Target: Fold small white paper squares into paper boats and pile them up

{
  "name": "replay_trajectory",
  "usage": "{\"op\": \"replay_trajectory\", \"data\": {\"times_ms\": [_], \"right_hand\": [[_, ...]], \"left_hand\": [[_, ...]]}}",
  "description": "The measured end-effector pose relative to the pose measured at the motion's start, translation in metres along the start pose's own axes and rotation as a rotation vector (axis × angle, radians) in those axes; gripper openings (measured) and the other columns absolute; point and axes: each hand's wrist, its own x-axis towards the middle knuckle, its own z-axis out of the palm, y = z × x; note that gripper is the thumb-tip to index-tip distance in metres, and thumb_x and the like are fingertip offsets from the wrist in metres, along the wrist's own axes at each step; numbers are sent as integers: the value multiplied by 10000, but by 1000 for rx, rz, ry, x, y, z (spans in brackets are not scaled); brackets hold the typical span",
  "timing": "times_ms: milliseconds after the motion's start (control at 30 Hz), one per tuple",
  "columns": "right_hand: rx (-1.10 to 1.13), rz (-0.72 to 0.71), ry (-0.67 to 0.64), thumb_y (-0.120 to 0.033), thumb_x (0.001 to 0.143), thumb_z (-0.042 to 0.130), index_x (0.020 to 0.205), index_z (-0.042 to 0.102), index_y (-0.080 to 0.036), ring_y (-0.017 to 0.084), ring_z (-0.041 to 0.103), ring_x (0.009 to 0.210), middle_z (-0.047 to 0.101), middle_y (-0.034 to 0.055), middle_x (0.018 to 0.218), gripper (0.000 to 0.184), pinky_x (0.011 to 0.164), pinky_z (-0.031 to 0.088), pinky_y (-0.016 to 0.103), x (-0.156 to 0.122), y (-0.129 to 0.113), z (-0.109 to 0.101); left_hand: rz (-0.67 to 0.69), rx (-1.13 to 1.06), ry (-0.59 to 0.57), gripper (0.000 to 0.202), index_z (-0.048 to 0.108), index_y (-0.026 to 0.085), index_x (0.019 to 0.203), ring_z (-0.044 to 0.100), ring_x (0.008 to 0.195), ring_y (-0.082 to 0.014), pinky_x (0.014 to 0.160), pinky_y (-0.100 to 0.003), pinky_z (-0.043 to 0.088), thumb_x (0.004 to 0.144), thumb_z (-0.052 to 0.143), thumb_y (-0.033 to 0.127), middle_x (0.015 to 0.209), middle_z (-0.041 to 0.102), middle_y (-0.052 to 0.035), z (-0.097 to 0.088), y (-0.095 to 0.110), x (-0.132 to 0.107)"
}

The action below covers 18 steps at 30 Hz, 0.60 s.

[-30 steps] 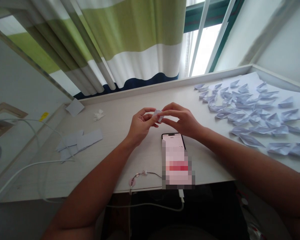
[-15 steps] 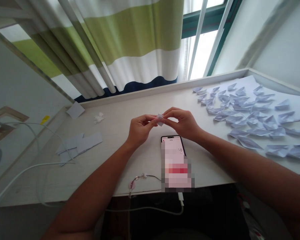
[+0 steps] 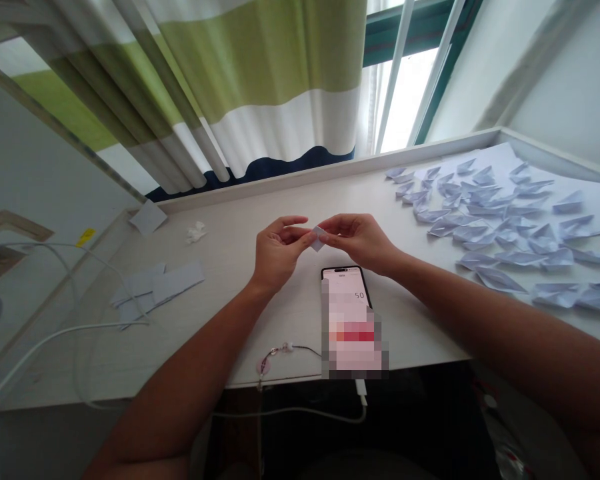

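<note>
A small folded piece of white paper (image 3: 319,239) is pinched between the fingertips of my left hand (image 3: 280,252) and my right hand (image 3: 357,241), above the middle of the white desk (image 3: 240,267). A phone (image 3: 344,288) lies face up just below my hands, touching neither. Part of its screen is pixelated, though a "50" shows. To the right, several folded paper boats (image 3: 495,233) lie scattered, some on a white sheet (image 3: 500,159).
Strips of white paper (image 3: 155,287), a paper square (image 3: 148,217) and crumpled tissue (image 3: 196,232) lie on the left of the desk. White cables (image 3: 65,337) run across its left side. A raised ledge (image 3: 330,170) and striped curtain (image 3: 260,87) stand behind.
My fingers have spread slightly, and the folded paper now shows more between my hands. The view has shifted a little, and a "50" is now readable on the phone.
</note>
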Motion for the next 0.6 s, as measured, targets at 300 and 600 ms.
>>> {"op": "replay_trajectory", "data": {"times_ms": [300,600], "right_hand": [[-146,26,-40,-600,884,878,832,832,-195,91,540,439,702,0,633,411,414,426,264,-3,-6,-6],[-63,-74,8,-465,882,883,1004,867,-192,225,819,801,846,78,942,299,763,696,397,-3,-3,-4]], "left_hand": [[-52,120,-62,427,842,185,1074,729,780,-151,747,-282,567,782,978,466,863,820,-38,-7,5,4],[-213,-48,-129,411,823,158,918,723,756,-159,746,-312,578,709,1011,457,844,804,-63,-11,2,8]]}}
